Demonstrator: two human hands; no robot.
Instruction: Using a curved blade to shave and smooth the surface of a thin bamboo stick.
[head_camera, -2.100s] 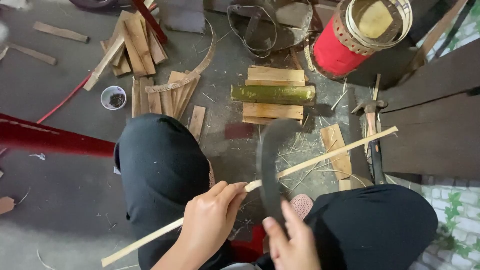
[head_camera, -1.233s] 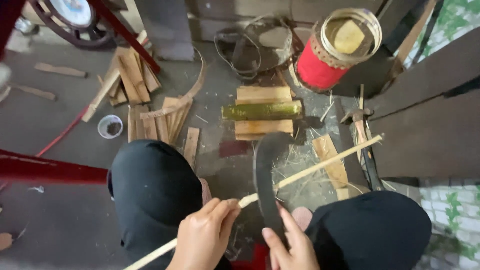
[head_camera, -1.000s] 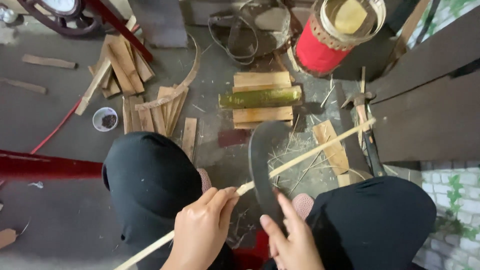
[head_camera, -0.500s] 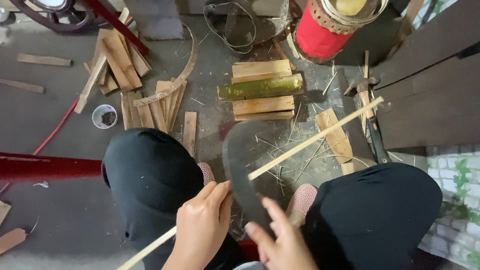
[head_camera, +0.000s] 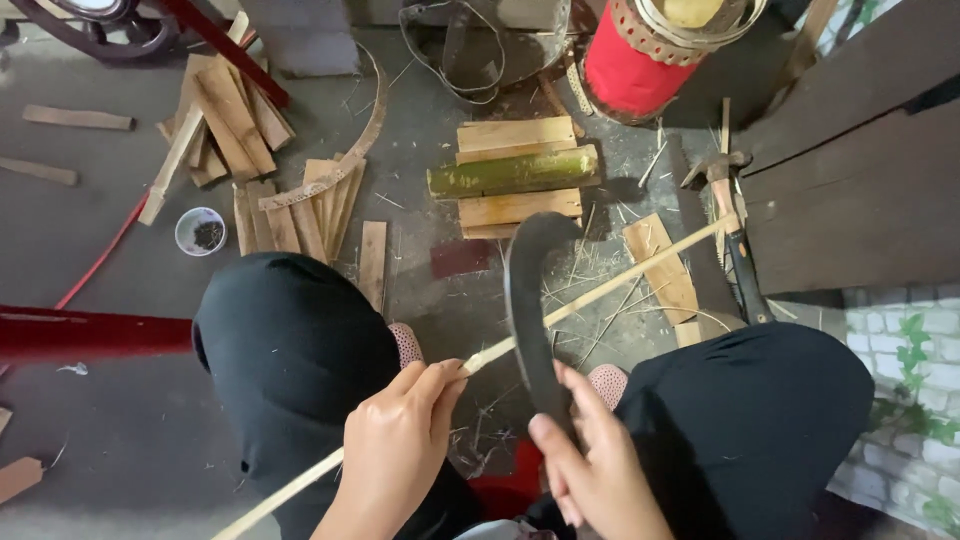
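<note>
The left hand (head_camera: 400, 450) pinches a thin bamboo strip (head_camera: 610, 283) that runs from lower left past its fingers up right toward a hammer (head_camera: 722, 190). The right hand (head_camera: 600, 470) grips a curved knife (head_camera: 527, 300), whose blade crosses the strip just beyond the left fingertips, between the knees.

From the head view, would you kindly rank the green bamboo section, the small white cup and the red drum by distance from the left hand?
1. Green bamboo section, ahead.
2. Small white cup, far left; about as near, too close to call.
3. Red drum, top right, farthest from the left hand.
</note>
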